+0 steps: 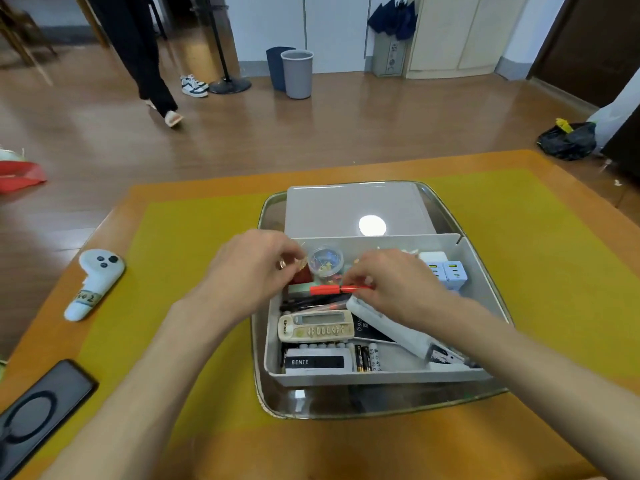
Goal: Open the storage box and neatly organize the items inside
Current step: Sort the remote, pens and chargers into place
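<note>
The storage box [381, 375] stands open on a tray [277, 393] near the middle of the counter [173, 271], its lid [346, 206] lying behind it. A red pen [337, 289] is pinched by the right hand [391, 289]; the fingers of the left hand [252, 268] are closed on a small red and gold item, not identifiable. The pen should be laid parallel to the long things. Inside are seen a calculator [317, 328], batteries [363, 358], white chargers [446, 271] and a clear pin jar [325, 259], still mixed.

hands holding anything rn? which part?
Right hand pinches the red pen at its right end. Left hand grips a small gold-coloured item at its fingertips; what it is cannot be told.
</note>
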